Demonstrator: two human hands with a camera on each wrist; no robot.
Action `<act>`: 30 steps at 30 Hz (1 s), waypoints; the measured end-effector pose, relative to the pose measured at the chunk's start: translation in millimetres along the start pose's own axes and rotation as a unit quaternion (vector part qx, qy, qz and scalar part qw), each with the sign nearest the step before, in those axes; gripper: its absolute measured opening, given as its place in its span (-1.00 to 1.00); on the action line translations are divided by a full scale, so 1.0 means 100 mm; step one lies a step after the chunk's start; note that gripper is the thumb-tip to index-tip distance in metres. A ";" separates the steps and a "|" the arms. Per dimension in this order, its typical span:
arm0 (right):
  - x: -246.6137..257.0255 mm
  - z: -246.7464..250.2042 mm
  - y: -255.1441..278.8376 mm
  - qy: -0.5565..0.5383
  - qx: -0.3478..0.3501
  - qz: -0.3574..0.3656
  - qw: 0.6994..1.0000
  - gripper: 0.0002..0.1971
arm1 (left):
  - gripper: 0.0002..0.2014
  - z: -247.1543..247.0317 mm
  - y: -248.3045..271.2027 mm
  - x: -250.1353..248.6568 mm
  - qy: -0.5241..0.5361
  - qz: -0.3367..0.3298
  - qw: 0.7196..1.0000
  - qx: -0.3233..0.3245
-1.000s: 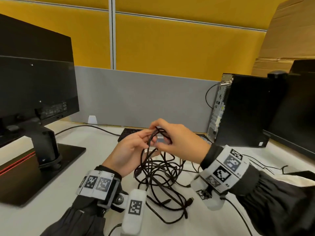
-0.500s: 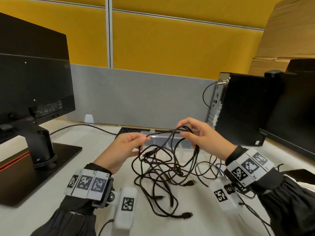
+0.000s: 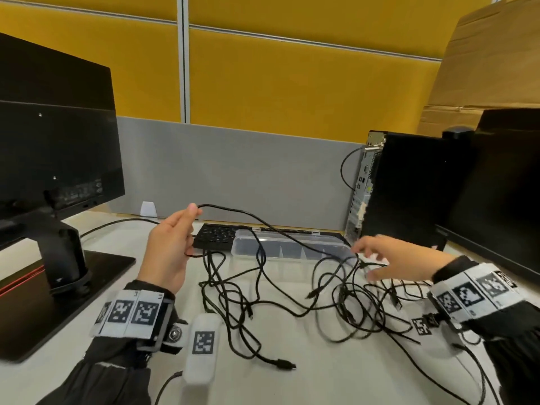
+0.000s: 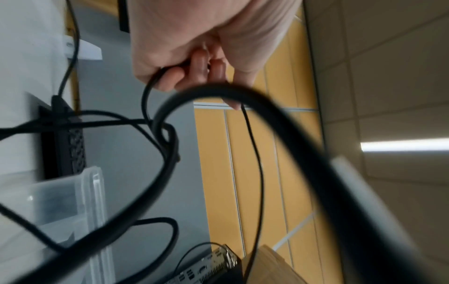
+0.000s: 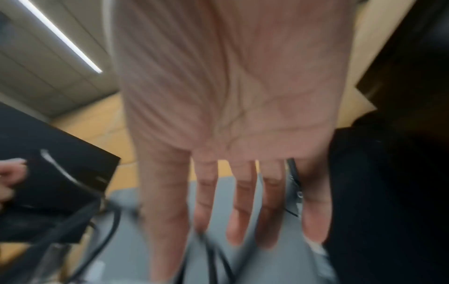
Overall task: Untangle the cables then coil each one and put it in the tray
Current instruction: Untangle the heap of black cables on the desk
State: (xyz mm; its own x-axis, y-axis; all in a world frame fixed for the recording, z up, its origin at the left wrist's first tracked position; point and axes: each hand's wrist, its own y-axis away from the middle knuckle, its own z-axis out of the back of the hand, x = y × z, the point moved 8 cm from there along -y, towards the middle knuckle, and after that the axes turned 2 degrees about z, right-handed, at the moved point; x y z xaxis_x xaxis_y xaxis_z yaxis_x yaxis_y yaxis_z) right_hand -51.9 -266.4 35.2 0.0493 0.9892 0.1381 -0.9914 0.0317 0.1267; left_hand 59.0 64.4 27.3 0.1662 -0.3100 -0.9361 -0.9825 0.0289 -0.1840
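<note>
White desk [image 3: 321, 375], yellow/grey partition [image 3: 263, 171] behind; left hand [image 3: 169, 252] pinches cable [image 3: 233, 213], right hand [image 3: 391, 264] splayed, holding nothing.

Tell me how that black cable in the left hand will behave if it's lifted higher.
Probably floppy: the black cable sags from the left hand in a slack arc. It likely drags the tangled cables along, since it runs into them. The clear tray beneath looks light, so a snag might shift it.

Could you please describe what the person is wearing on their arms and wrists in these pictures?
Both arms wear dark, gathered sleeves. Each wrist carries a white band printed with black square markers; the right band matches. A white camera pod bearing another marker hangs under each wrist, with a thin black lead. The left hand and right hand are bare.
</note>
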 end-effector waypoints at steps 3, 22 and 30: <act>0.60 0.17 0.04 -0.123 -0.027 0.095 0.987 -0.32 | -0.77 -0.19 0.10 -0.08 -0.042 -0.033 0.997 0.047; 1.84 1.31 0.34 -0.598 -0.144 0.365 0.699 -0.66 | -0.87 -1.42 0.60 0.06 -0.213 -0.120 0.890 0.385; 0.70 1.59 0.72 -0.748 -0.449 0.254 0.417 -0.66 | -0.76 -1.01 0.18 0.00 -0.374 -0.169 0.857 0.312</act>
State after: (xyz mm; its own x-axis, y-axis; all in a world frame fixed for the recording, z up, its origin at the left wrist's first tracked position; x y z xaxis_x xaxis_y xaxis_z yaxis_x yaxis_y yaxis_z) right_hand -100.7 -218.0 210.0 -0.8409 -0.2747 0.4662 -0.5318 0.5789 -0.6181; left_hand 32.7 -31.5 53.9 0.6691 0.2887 -0.6848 -0.6704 0.6322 -0.3885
